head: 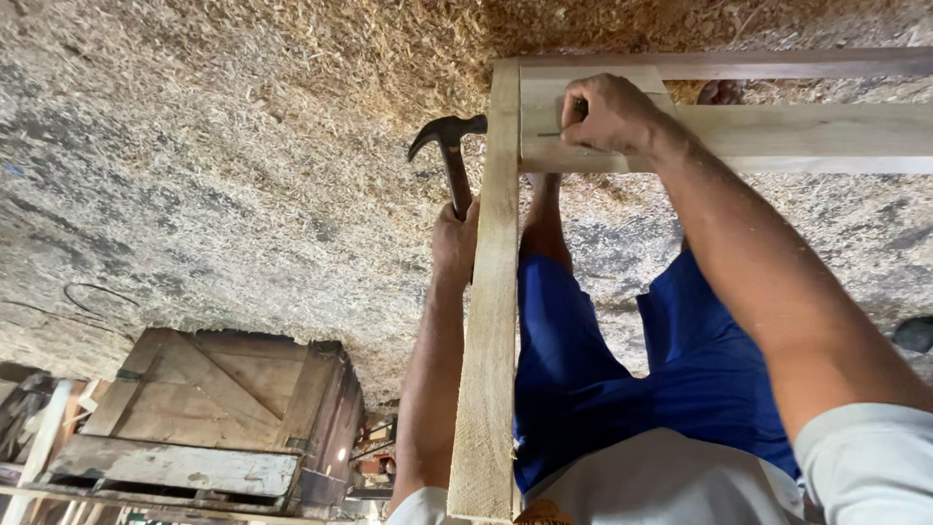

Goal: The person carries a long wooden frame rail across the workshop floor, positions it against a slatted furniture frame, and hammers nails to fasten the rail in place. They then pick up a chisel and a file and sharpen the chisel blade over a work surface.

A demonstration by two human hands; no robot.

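Note:
My left hand (455, 238) grips the handle of a dark claw hammer (449, 136), its head raised just left of a long pale wooden plank (489, 321). My right hand (607, 112) pinches a thin nail (550, 133) against a pale cross board (777, 136) where it meets the plank. A thinner wooden rail (758, 63) runs along the frame's far side. My legs in blue shorts (680, 369) stand under the frame.
Sawdust and wood shavings (243, 175) cover the floor all around. A worn wooden crate (224, 389) sits at the lower left, with planks (175, 467) and clutter beside it. A dark rounded object (914, 333) lies at the right edge.

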